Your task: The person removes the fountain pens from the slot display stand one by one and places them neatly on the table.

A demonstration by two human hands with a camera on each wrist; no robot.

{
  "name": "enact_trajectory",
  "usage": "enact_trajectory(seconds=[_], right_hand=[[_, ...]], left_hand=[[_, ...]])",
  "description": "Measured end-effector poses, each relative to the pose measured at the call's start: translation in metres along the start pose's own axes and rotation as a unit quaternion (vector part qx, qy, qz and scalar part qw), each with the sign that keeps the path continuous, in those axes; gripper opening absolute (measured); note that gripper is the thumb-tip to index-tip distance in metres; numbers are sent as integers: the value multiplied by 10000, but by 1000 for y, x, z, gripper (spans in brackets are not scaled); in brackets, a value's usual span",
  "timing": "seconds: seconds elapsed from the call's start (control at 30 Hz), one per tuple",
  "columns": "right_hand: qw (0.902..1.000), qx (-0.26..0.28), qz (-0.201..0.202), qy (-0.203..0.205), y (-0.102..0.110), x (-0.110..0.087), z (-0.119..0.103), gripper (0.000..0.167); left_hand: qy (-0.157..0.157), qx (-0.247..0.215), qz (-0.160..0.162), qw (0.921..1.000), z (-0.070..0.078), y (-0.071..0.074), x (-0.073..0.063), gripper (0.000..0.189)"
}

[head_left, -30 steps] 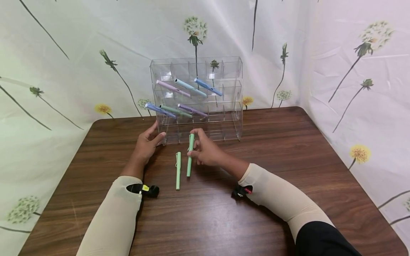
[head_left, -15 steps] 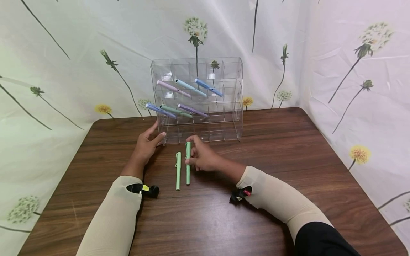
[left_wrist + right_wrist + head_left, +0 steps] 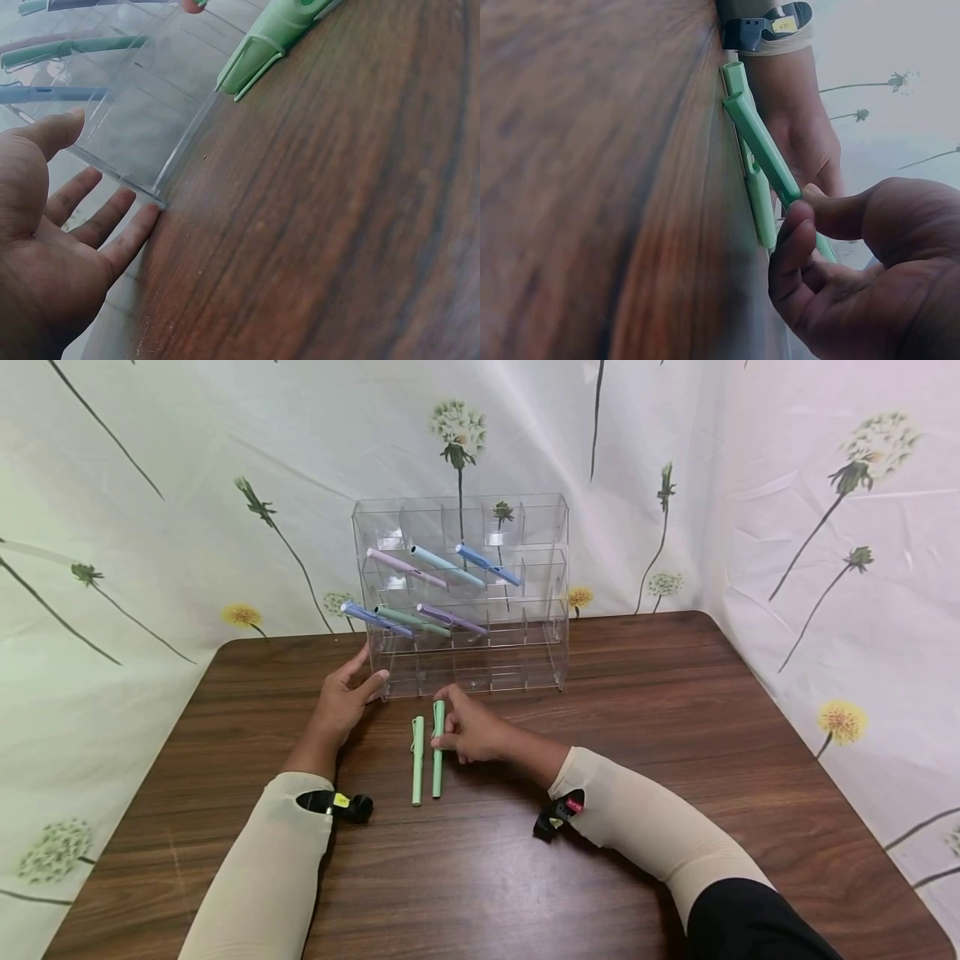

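Note:
In the head view, my right hand (image 3: 476,731) pinches a green pen (image 3: 437,777) between thumb and fingers, clip end away from me. The right wrist view shows this pen (image 3: 763,142) slanting across a second green pen (image 3: 760,210). That second pen (image 3: 417,768) lies on the table just left of the held one, nearly parallel. My left hand (image 3: 343,706) is at the lower left corner of a clear acrylic pen rack (image 3: 545,531). In the left wrist view, the fingers of that hand (image 3: 60,255) are extended, fingertips right at the rack's side panel.
Several pens rest slanted in the rack: a pink one (image 3: 390,562), light blue (image 3: 442,564) and blue (image 3: 487,564) above, with blue, green and purple ones below. The brown wooden table (image 3: 637,710) ends at a flower-printed curtain (image 3: 300,443) behind.
My right hand has brought its green pen toward me and slightly left, away from the rack and alongside the other green pen. My left hand stays at the rack's corner.

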State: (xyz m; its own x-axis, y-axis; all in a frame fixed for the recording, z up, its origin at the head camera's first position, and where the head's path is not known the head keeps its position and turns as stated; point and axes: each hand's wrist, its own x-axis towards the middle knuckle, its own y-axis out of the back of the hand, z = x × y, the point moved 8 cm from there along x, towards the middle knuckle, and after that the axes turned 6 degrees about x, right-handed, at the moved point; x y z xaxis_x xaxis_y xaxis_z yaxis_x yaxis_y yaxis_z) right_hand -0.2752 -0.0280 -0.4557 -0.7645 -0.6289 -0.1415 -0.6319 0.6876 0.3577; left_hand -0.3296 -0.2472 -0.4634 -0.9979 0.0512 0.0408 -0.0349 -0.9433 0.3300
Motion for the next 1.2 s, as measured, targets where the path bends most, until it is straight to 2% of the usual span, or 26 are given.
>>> enact_trajectory(seconds=[0.4, 1.2], right_hand=[[9966, 547, -494, -375, -10, 5, 12, 68], [9965, 510, -470, -459, -12, 12, 18, 73]], left_hand=[[93, 11, -15, 10000, -2, -1, 1, 74], [56, 80, -23, 9999, 0, -1, -1, 74]])
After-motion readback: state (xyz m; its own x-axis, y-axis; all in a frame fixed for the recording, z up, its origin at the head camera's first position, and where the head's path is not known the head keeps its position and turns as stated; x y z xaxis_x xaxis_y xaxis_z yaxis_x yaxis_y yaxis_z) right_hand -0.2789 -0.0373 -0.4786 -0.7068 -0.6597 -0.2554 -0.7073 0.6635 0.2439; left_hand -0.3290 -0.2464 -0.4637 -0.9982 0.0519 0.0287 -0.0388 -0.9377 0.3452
